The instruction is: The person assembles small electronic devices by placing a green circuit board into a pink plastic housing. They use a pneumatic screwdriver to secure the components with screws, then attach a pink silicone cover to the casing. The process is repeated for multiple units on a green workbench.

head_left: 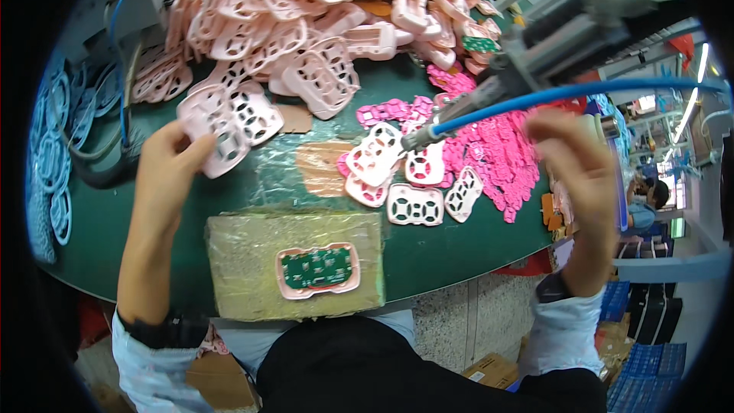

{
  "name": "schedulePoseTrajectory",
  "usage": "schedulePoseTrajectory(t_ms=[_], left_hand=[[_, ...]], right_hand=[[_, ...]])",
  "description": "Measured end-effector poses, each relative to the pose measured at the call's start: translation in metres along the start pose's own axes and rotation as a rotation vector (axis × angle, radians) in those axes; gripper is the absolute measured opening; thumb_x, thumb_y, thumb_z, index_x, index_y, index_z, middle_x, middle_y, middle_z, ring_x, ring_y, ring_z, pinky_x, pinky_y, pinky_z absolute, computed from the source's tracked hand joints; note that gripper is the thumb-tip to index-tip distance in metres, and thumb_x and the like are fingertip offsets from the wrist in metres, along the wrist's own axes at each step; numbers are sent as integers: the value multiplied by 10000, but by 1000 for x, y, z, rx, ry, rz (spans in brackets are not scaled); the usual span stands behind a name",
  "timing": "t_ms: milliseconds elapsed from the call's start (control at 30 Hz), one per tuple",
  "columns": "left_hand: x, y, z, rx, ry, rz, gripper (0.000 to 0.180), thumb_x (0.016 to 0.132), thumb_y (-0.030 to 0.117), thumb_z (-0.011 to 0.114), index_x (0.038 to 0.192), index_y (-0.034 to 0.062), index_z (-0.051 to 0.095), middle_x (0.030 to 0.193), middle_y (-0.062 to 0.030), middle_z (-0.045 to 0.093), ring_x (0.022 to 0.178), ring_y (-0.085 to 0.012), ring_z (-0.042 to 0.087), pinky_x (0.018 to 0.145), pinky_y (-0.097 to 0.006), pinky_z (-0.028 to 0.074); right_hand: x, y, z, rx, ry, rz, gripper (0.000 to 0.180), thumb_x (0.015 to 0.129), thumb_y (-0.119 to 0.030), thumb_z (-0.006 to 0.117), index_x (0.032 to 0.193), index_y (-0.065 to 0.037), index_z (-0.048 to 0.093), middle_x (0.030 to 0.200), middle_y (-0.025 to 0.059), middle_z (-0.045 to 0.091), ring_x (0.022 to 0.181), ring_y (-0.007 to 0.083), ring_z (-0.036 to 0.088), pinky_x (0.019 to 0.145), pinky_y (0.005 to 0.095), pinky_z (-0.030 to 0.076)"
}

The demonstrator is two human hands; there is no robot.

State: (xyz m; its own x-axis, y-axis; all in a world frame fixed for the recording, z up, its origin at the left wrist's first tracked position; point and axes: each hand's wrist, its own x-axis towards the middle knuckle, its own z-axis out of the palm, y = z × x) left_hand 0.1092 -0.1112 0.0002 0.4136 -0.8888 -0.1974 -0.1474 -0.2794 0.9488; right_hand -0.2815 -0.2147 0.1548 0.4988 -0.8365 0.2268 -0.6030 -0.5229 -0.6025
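Note:
My left hand (170,162) pinches the edge of a pale pink plastic shell (218,126) with cut-out holes, at the near edge of a big heap of the same shells (306,15). My right hand (573,176) is raised at the right, fingers curled, close to a hanging grey tool (535,46) with a blue air hose (581,92); whether it grips anything is unclear. In front of me a tape-wrapped block (294,260) carries a pink shell holding a green circuit board (317,268).
Several white-and-pink shells (413,183) lie mid-table beside a pile of bright magenta rubber pads (497,153). Light blue parts (53,153) and cables sit at the left on the green table (99,237). Blue crates (650,359) and a cardboard box (493,371) stand on the floor.

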Motion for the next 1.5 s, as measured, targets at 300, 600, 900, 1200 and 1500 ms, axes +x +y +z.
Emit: schedulePoseTrajectory(t_ms=[300, 600, 900, 1200, 1500], left_hand=[[-59, 19, 2, -529, -55, -16, 379, 959, 78, 570, 1308, -49, 497, 1158, -138, 657, 1026, -169, 662, 880, -301, 554], [-102, 39, 41, -731, -346, -197, 555, 921, 205, 625, 1373, -34, 411, 1261, -238, 586, 1047, -348, 667, 887, -442, 576], [-115, 45, 71, -1041, -578, -291, 465, 1044, 271, 454, 1415, 1, 375, 1304, -159, 569, 1157, -238, 609, 972, -397, 525], [-124, 39, 96, -934, -220, -32, 441, 959, 16, 584, 1369, -20, 426, 1264, -127, 595, 1121, -156, 601, 976, -302, 497], [-130, 26, 97, -841, -188, 27, 336, 973, -7, 527, 1304, -52, 485, 1192, -130, 632, 1066, -152, 633, 933, -279, 510]], right_hand=[[-33, 121, 93, -512, 143, -79, 255, 789, -214, 744, 939, -10, 714, 899, 145, 706, 783, 322, 672, 736, 396, 545], [-36, 81, 40, 531, 272, 372, 206, 894, -62, 681, 1066, 51, 675, 867, 70, 684, 730, 117, 657, 635, 244, 548], [-51, -37, 82, 988, -126, 346, 188, 907, -7, 634, 1054, 63, 541, 933, 149, 664, 748, 199, 704, 654, 273, 603], [-61, -70, 153, 1102, -79, 573, 135, 955, -60, 607, 1004, 49, 545, 875, 161, 687, 796, 219, 729, 633, 267, 610], [-55, -58, 159, 413, -38, 175, 246, 861, -171, 765, 939, -2, 603, 714, 15, 588, 512, 21, 451, 453, 197, 360]])
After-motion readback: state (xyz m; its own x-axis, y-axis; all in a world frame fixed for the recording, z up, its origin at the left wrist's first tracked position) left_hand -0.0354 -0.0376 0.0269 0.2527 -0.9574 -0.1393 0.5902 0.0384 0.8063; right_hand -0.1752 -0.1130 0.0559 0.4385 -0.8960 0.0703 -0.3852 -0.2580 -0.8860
